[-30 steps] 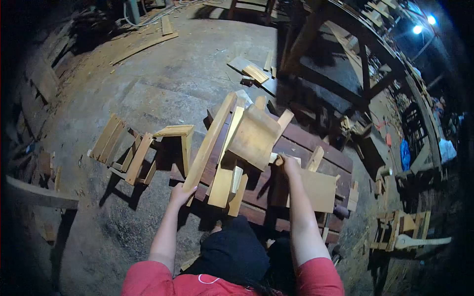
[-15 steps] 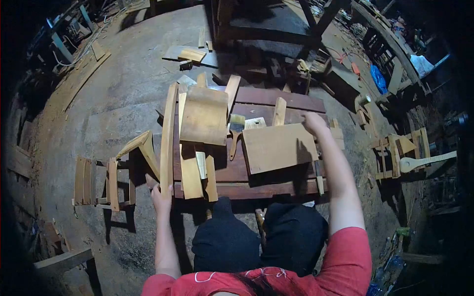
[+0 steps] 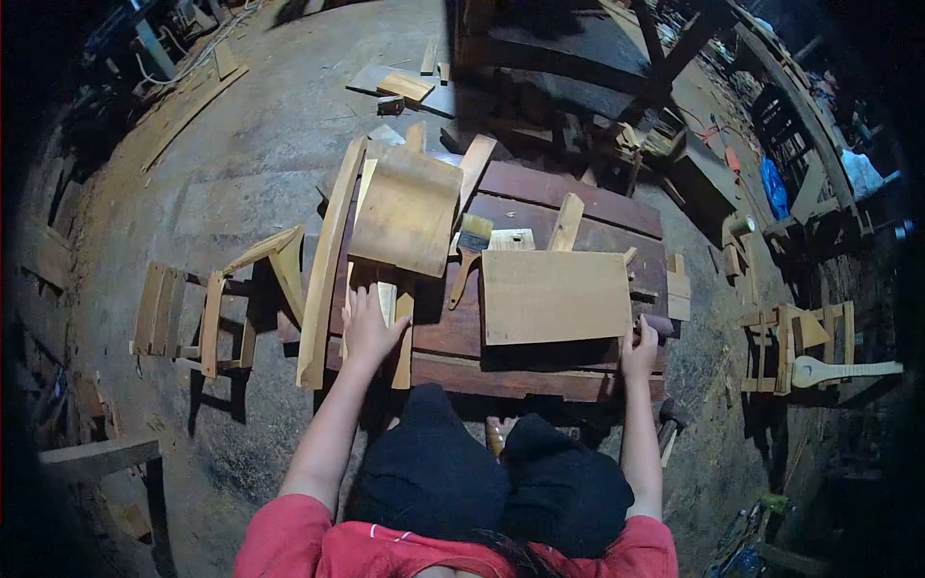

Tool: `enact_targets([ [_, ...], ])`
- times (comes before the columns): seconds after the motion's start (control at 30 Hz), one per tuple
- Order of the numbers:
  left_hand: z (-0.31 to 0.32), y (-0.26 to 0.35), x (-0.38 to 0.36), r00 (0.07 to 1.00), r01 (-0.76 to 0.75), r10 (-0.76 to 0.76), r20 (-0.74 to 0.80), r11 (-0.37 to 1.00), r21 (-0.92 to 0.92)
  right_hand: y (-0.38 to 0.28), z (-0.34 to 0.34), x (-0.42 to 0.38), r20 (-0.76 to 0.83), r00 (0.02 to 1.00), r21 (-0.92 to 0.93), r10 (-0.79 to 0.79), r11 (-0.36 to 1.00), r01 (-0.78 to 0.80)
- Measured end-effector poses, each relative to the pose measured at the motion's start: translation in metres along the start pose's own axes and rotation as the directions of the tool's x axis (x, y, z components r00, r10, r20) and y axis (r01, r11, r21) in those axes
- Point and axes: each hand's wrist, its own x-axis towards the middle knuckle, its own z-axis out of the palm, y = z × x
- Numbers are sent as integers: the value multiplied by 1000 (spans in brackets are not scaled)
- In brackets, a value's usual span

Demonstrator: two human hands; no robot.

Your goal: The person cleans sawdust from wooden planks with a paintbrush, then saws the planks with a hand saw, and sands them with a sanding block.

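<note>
My left hand (image 3: 371, 330) is open, fingers spread over narrow wood strips (image 3: 403, 358) on the low reddish bench (image 3: 443, 337). Just beyond it lies a curved wooden panel (image 3: 409, 207), with a long wooden bar (image 3: 332, 255) to its left. My right hand (image 3: 639, 353) is closed at the bench's right side, its fingertips on a purplish-brown roll (image 3: 659, 326) that looks like sandpaper. Beside that hand is a flat rectangular board (image 3: 556, 299). Between panel and board lies a paintbrush (image 3: 466, 258).
Small slatted wooden frames stand on the floor at left (image 3: 229, 323) and right (image 3: 795, 337), the right one with a pale wooden spoon-shaped piece (image 3: 843, 371). A hammer (image 3: 672, 424) shows past the bench's near right corner. A large dark table (image 3: 568, 63) stands beyond.
My left hand has left the long bar's near end and moved right onto the strips. My right hand has come from the board's far corner to its near corner, where it grips the roll.
</note>
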Motion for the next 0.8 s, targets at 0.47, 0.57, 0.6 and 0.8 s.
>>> enact_targets([
  [0.47,-12,39,-10,991,54,-72,116,987,153,7,22,-9,-23,994,27,106,994,-105],
  [0.57,26,11,-3,998,-57,57,2,988,143,2,33,-7,16,998,75,66,995,-67],
  [0.6,23,17,-3,1000,2,-4,10,986,167,4,36,-6,2,1000,42,3,999,-3],
  [0.8,12,14,-4,1000,9,-9,-3,1000,-24,-77,15,14,24,925,-211,-380,902,376],
])
